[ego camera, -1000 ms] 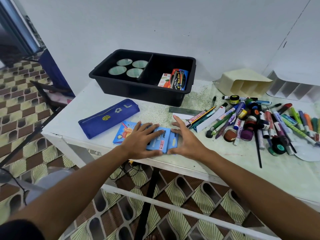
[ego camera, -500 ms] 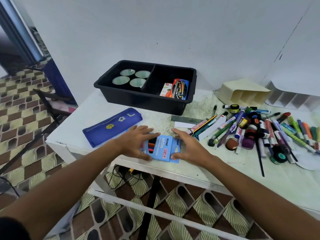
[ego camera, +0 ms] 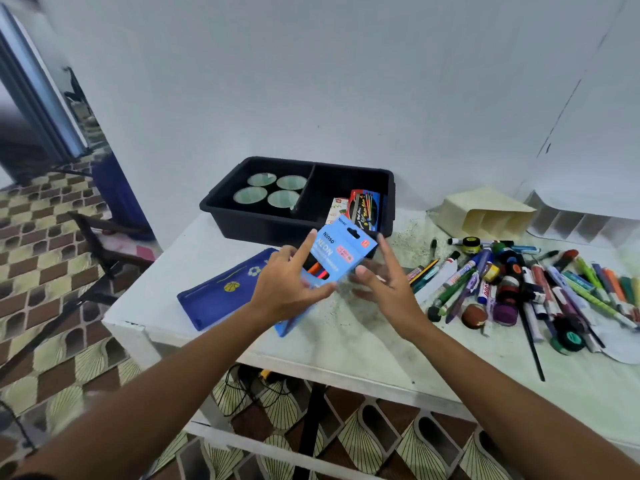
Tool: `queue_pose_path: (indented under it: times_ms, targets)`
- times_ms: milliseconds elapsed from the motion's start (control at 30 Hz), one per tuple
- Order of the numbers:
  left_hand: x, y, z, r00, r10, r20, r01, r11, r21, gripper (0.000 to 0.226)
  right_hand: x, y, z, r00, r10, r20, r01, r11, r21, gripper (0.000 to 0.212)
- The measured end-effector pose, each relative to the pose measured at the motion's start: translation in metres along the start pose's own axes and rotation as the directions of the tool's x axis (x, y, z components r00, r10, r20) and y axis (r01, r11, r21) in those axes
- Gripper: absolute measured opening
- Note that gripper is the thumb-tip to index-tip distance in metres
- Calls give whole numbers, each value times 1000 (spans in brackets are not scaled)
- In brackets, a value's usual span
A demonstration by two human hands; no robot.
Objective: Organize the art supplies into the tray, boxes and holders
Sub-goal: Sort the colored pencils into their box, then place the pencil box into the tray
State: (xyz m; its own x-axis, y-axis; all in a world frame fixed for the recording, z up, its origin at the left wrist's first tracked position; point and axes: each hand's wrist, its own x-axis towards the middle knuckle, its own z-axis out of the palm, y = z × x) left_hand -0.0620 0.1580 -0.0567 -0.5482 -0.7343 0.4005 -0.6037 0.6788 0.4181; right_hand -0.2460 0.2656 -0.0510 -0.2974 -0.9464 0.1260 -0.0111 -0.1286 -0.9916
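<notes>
Two hands meet above a white counter [ego camera: 346, 344] that carries everything, its top speckled with green flecks. Largest upon it is the black tray [ego camera: 242, 216], set at the far edge against the wall and divided into two compartments: the left one holds four round tape rolls [ego camera: 273, 190] lying flat, the right one holds a dark marker pack [ego camera: 365, 209] standing beside a small white carton [ego camera: 337, 209]. To the tray's right lies a cream holder [ego camera: 485, 213], tipped on its side with its slots facing the camera, and beyond it a white slotted organiser [ego camera: 581, 220] against the wall. A blue pencil pouch [ego camera: 221, 289] lies flat near the counter's left front corner, partly hidden behind the left wrist. On the right spreads a loose heap of pens and markers [ego camera: 519, 289] (mixed with small paint pots and a few pencils), well apart from the tray.

Raised off the counter, in front of the tray's near wall, is the blue crayon box [ego camera: 341, 251], tilted with its hanging tab toward the tray; orange and red tips show through its window. The left hand [ego camera: 287, 285] grasps the box's lower end, thumb across the front and index finger stretched up along the left edge. The right hand [ego camera: 381, 282] supports the box's right side, index finger extended up beside the top corner, thumb against the lower edge, other fingers loosely spread. A second blue box [ego camera: 287, 323] shows under the left wrist, blurred.
</notes>
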Motion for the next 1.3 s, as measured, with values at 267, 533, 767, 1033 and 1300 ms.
queue_pose_path:
  times_ms: [267,533,767,1033,1300]
  targets:
    - [37,24,-23,988,-149,48,152,986,-63,95,46,-45,28,988,102,-114,-81,981,179,67]
    - [79,7,-71,786,70,614,463,592,-660,99,90,-76,-12,967,253,-7,-249,957,151,43]
    - [145,4,-47,748,65,660,592,384,-709,103,148,-91,-45,971,238,-23,-239,969,-55,24]
    - [226,-4,-1,738,-105,667,615,514,-599,103,215,-67,-104,975,197,104,-47,639,-767,69]
    - [252,-21,48,657,-124,744,632,628,-454,110,226,-29,-134,874,394,285,-242,861,-447,76]
